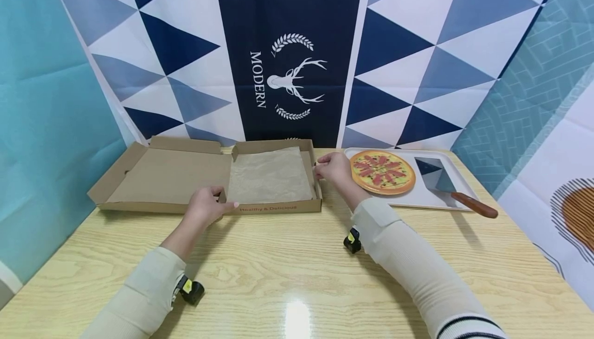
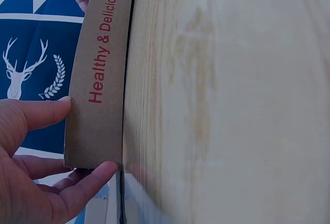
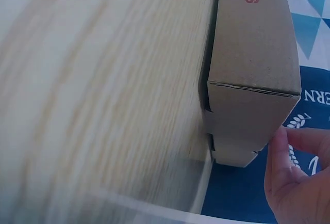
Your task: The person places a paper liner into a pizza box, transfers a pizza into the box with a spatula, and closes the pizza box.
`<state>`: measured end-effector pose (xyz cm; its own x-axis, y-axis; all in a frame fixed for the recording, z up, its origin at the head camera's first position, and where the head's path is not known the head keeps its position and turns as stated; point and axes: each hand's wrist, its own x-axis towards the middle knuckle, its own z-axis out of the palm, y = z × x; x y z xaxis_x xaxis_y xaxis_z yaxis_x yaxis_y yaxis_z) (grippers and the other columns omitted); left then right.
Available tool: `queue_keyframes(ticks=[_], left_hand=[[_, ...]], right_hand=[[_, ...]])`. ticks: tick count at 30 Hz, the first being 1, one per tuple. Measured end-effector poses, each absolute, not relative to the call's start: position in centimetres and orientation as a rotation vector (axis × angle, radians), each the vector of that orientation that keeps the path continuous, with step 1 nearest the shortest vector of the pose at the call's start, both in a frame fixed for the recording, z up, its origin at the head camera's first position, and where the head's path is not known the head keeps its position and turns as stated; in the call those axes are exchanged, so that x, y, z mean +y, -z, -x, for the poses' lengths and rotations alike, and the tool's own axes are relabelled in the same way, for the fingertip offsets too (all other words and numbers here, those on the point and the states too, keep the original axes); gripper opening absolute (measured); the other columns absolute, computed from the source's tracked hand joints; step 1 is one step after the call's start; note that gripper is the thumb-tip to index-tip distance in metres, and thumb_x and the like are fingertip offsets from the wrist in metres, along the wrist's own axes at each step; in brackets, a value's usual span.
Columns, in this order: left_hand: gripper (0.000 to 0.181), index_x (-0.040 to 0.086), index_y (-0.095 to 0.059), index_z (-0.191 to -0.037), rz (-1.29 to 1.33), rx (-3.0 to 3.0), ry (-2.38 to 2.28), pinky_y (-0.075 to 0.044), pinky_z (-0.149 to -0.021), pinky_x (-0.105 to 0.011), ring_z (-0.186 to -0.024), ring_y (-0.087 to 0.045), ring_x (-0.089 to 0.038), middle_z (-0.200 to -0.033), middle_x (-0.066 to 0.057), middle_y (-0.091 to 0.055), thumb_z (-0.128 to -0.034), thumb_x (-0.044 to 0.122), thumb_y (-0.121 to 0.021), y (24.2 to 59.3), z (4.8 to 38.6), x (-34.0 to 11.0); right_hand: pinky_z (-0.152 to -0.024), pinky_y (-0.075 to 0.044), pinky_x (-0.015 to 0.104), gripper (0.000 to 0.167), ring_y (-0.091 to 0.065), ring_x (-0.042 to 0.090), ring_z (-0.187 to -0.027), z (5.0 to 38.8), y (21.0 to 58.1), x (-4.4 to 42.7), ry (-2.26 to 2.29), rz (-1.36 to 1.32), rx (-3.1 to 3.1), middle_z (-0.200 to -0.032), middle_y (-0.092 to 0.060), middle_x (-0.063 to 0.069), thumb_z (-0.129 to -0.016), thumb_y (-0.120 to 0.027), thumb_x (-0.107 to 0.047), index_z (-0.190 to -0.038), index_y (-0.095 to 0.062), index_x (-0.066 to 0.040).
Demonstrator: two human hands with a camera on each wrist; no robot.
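An open cardboard pizza box lies on the table, its lid folded out flat to the left. Brown parchment paper lines the base. My left hand grips the base's front left corner; in the left wrist view its thumb touches the top edge and the other fingers reach round the left side. On the opposite side, my right hand pinches the top of the right wall. In the right wrist view, the fingertips meet that wall's edge, partly hidden behind the cardboard.
Right of the box stands a white tray holding a pizza on a round orange-rimmed plate. A wooden-handled pizza server lies across the tray, its handle jutting over the front edge. Patterned cloth hangs behind the table.
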<state>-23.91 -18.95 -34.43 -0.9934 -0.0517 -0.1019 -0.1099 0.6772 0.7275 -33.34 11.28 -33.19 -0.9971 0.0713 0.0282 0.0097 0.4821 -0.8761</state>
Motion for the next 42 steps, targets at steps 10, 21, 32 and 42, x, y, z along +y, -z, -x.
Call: queue_keyframes(ticks=[10, 21, 32, 42], left_hand=[[0.073, -0.007, -0.037, -0.146, 0.129, 2.819, -1.212, -0.034, -0.108, -0.054, -0.136, -0.032, -0.045, -0.146, -0.03, -0.038, -0.09, 0.025, -0.072, 34.5, 23.8, -18.9], [0.072, -0.007, -0.04, -0.144, 0.168, 2.819, -1.233, -0.036, -0.106, -0.054, -0.134, -0.036, -0.045, -0.144, -0.029, -0.041, -0.0889, 0.026, -0.073, 34.2, 23.6, -18.9], [0.073, -0.009, -0.04, -0.143, 0.146, 2.856, -1.224, -0.038, -0.105, -0.054, -0.132, -0.039, -0.045, -0.144, -0.028, -0.042, -0.0882, 0.026, -0.073, 34.3, 23.5, -19.0], [0.065, -0.01, -0.046, -0.138, 0.074, 2.923, -1.173, -0.044, -0.099, -0.053, -0.125, -0.047, -0.044, -0.139, -0.028, -0.048, -0.0889, 0.023, -0.072, 34.1, 23.2, -19.0]], right_hand=[[-0.075, -0.058, 0.042, 0.023, -0.071, 0.024, -0.07, 33.1, 34.0, 12.0, -1.65, -0.019, -2.548, -0.092, -0.069, 0.021, -0.086, -0.069, -0.002, -0.106, -0.066, 0.009], [-0.072, -0.055, 0.033, 0.03, -0.066, 0.028, -0.087, 31.8, 33.4, 13.6, -1.341, -0.307, -2.647, -0.099, -0.069, 0.017, -0.088, -0.071, -0.013, -0.112, -0.067, 0.005], [-0.083, -0.054, 0.041, 0.035, -0.063, 0.032, -0.101, 30.7, 32.9, 14.6, -1.296, -0.498, -2.742, -0.113, -0.065, 0.023, -0.089, -0.071, -0.015, -0.117, -0.064, 0.007], [-0.087, -0.053, 0.045, 0.035, -0.061, 0.033, -0.106, 29.0, 32.3, 15.9, -1.226, -0.506, -2.776, -0.121, -0.062, 0.022, -0.092, -0.069, -0.019, -0.12, -0.064, 0.002]])
